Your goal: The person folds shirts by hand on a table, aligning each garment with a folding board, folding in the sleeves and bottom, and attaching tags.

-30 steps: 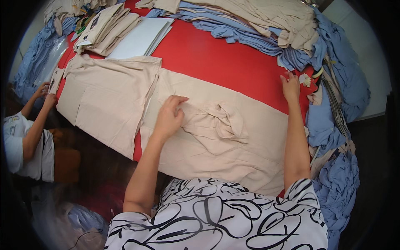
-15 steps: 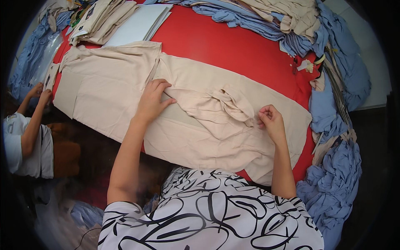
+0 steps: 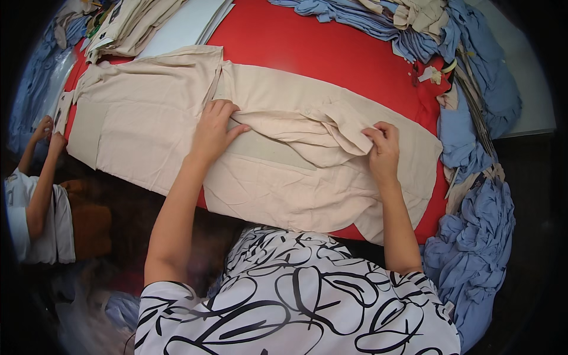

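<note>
A beige shirt (image 3: 148, 112) lies spread across the red-covered table (image 3: 296, 44), with a grey-beige flat area showing through a gap in its middle. My left hand (image 3: 214, 129) rests on the shirt at the near end of a slit, thumb spread away from the other fingers. Further right, my right hand (image 3: 383, 145) pinches the end of a gathered sleeve (image 3: 319, 133). That end forms a flat, cuff-like band lifted a little off the layer beneath. Some of the right fingertips are hidden behind the cloth.
Stacked folded beige garments (image 3: 133, 29) and white sheets (image 3: 180, 26) sit at the far left. Blue and beige garments (image 3: 367, 23) are heaped along the far and right edges. At the left, another person's hands (image 3: 50, 131) hold beige cloth. Crumpled blue cloth (image 3: 473, 242) hangs at the right.
My right hand has moved slightly up and now grips the sleeve end, which is drawn out straighter. The gap near my left hand shows wider. My left hand stays on the same spot of the shirt.
</note>
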A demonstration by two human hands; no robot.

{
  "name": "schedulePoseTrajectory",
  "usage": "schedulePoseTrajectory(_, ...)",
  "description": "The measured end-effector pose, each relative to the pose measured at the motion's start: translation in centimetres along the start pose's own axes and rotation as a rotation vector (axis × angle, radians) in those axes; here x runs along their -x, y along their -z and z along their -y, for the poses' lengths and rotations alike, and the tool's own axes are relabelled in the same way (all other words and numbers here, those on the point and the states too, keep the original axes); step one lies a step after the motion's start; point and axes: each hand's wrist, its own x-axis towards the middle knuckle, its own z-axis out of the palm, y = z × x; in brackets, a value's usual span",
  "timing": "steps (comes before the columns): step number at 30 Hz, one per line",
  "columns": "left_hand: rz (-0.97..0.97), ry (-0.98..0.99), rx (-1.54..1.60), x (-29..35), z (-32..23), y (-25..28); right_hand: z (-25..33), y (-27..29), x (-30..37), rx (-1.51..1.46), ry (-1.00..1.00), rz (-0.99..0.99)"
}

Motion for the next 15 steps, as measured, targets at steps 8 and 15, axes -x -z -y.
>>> schedulePoseTrajectory(8,0.058,-0.014,0.02,0.2,0.6,0.6,6.0,0.1,4.3,-0.133,0.047,0.236)
schedulePoseTrajectory(15,0.545,0.267,0.484,-2.0,4.2,4.4,13.8,-4.6,6.9,-0.229,0.585,0.773)
